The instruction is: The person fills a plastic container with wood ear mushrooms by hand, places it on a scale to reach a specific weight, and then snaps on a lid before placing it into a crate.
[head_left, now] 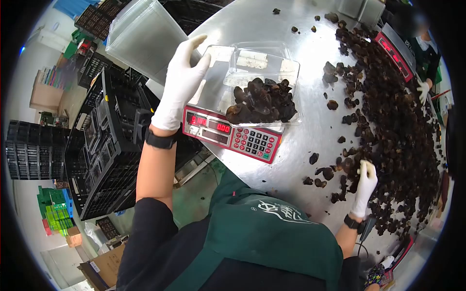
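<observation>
My left hand [183, 72], in a white glove, is held with thumb and fingers apart by the left side of a clear plastic clamshell box [296, 109]. Dark brown wood ear mushrooms [264, 101] are heaped in the box, whose lid is folded back. Under it is a red and white digital scale [228, 133] with lit red digits. My right hand [366, 184], gloved too, has its fingers curled together at the near edge of a large mushroom pile [388, 121]. What those fingers hold, if anything, is hidden.
Loose mushrooms lie on the steel table [291, 160]. A stack of clear boxes [145, 41] stands left of my left hand. Black crates [104, 145] are beside the table. Across the pile are a second scale [394, 53] and another person's gloved hand [424, 91].
</observation>
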The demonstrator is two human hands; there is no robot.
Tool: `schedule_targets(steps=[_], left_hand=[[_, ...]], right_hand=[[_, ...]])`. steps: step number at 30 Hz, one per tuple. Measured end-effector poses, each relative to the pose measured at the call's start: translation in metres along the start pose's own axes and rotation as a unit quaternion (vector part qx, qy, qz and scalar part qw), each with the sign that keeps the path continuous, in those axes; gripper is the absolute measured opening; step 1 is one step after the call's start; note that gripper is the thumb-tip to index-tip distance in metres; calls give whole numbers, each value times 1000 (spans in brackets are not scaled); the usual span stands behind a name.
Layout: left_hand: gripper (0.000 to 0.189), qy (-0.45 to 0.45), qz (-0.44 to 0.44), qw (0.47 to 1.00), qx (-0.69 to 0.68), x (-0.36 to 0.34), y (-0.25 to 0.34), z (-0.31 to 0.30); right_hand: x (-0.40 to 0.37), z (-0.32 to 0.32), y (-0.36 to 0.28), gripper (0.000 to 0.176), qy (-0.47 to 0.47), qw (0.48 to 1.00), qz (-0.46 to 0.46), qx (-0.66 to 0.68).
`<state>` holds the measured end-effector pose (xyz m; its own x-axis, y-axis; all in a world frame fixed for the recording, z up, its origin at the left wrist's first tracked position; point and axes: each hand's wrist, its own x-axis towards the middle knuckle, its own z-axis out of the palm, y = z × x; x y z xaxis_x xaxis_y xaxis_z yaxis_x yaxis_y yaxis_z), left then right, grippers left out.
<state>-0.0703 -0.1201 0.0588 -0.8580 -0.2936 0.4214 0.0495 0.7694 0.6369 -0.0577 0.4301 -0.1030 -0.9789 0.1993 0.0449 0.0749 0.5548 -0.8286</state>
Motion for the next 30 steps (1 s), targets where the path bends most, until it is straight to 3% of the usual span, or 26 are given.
schedule_targets(steps=[2, 5, 7, 9, 12, 13, 15, 17, 21, 23, 25, 27, 30], left_hand=[[44, -32, -11, 999, 9, 7, -11, 19], [59, -73, -38, 996, 46, 22, -47, 48], [66, -123, -99, 985, 65, 31, -49, 65], [69, -132, -57, 967, 211, 38, -54, 77], [69, -194, -60, 935, 292, 46, -75, 96], [64, -176, -159, 951, 198, 50, -57, 102], [61, -130, -149, 979, -47, 51, -71, 95], [63, -69, -95, 965, -233, 41, -43, 76], [60, -119, -43, 976, -176, -9, 9, 26], [58, -122, 91, 988, -11, -42, 28, 9], [50, -168, 9, 986, -15, -70, 26, 5], [52, -166, -67, 981, -80, -88, 32, 14], [67, -121, -28, 988, -95, -99, 12, 37]], right_hand=[[-23, -21, 22, 19, 48, 998, -15, -30], [-48, -25, 20, 16, 103, 991, 37, 79], [-60, -26, 8, 15, 124, 992, -29, -4], [-65, -26, 1, 16, 108, 993, -22, -33], [-68, -18, -10, 16, 108, 990, -59, -70], [-68, -14, -11, 15, 108, 989, -67, -72], [-66, -6, -16, 15, 97, 989, -95, -63], [-66, 6, -30, 10, 66, 996, -55, -35], [-59, 34, -74, 9, -33, 994, -42, 91], [-49, 54, -98, 25, -111, 985, -37, 128], [-39, 78, -132, 33, -178, 961, -30, 211], [-23, 99, -161, 38, -230, 948, -73, 208], [-4, 131, -195, 35, -255, 934, -116, 224]])
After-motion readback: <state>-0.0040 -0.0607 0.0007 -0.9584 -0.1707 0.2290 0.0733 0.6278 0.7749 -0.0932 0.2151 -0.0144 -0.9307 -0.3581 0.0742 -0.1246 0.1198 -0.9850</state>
